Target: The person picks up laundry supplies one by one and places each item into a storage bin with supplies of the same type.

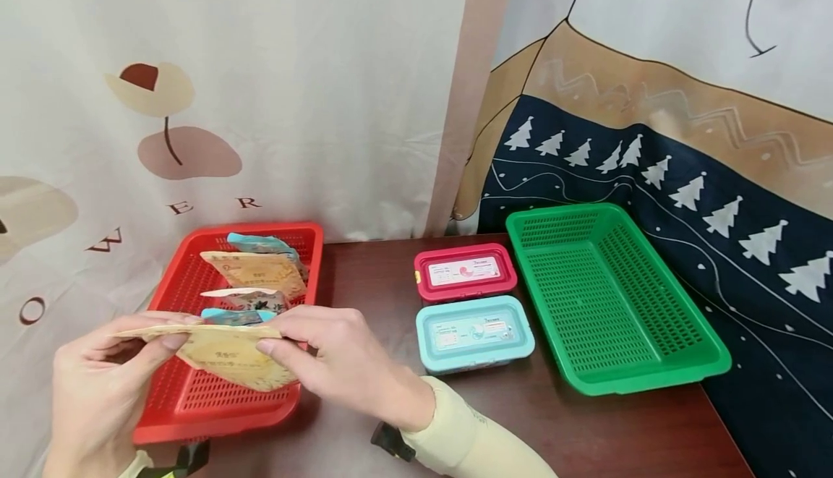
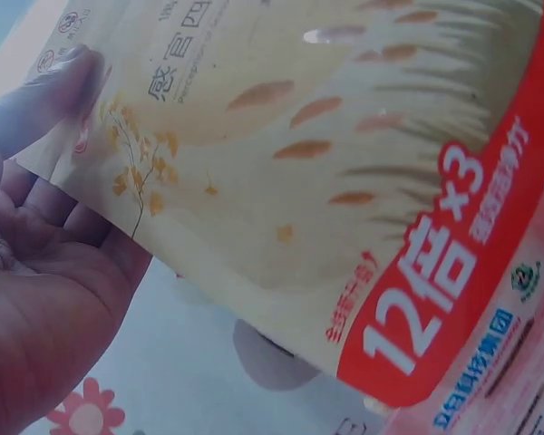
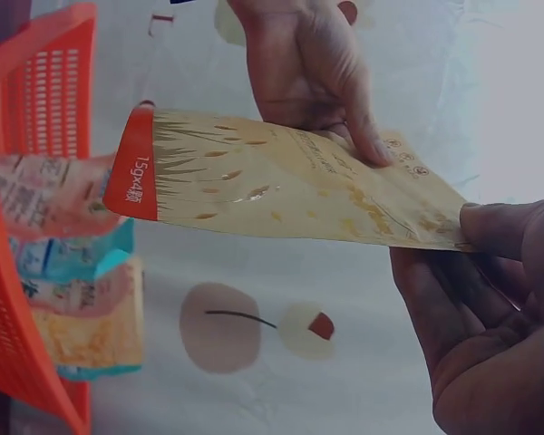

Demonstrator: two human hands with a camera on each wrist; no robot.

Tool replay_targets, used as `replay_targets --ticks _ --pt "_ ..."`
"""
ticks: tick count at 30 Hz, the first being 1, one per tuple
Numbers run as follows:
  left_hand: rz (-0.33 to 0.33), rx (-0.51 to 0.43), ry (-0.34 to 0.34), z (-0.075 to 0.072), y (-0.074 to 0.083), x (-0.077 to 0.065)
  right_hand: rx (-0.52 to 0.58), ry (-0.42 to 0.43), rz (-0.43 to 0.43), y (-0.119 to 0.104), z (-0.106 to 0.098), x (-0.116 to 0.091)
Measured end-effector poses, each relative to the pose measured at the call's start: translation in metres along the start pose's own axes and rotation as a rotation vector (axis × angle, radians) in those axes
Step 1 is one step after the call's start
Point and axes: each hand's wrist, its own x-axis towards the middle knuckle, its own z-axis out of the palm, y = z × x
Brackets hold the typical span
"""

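Both hands hold a flat yellow packet by its top edge, over the front of the red basket. My left hand pinches one top corner between thumb and fingers. At the opposite corner, my right hand pinches with the thumb on the near face. In the left wrist view the packet shows leaf prints and a red band along its bottom. Behind it in the basket stand a tan packet, a blue-topped packet and a dark-patterned packet, partly hidden.
Right of the red basket, a pink-lidded box lies behind a light-blue box on the brown table. A green basket stands at the right. Printed curtains hang behind the table.
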Motion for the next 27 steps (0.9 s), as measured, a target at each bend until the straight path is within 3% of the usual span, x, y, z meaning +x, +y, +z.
replay_targets --ticks 6,10,15,20,24,27 --pt "0.018 -0.07 0.065 -0.008 -0.008 -0.002 0.061 -0.018 0.076 0.007 0.016 0.002" --pt "0.021 -0.053 0.124 -0.015 -0.013 -0.006 0.101 -0.026 0.11 0.012 0.029 0.003" --pt "-0.056 0.096 0.226 -0.026 -0.016 -0.012 0.035 -0.08 0.139 0.018 0.045 0.002" --pt "-0.144 0.223 0.272 -0.04 -0.02 -0.013 -0.001 -0.13 0.188 0.025 0.058 0.001" --pt "-0.209 0.382 0.238 -0.053 -0.025 -0.014 -0.057 -0.159 0.2 0.032 0.069 0.0" --pt "-0.243 0.5 0.167 -0.061 -0.031 -0.017 -0.146 -0.196 0.171 0.039 0.077 -0.003"
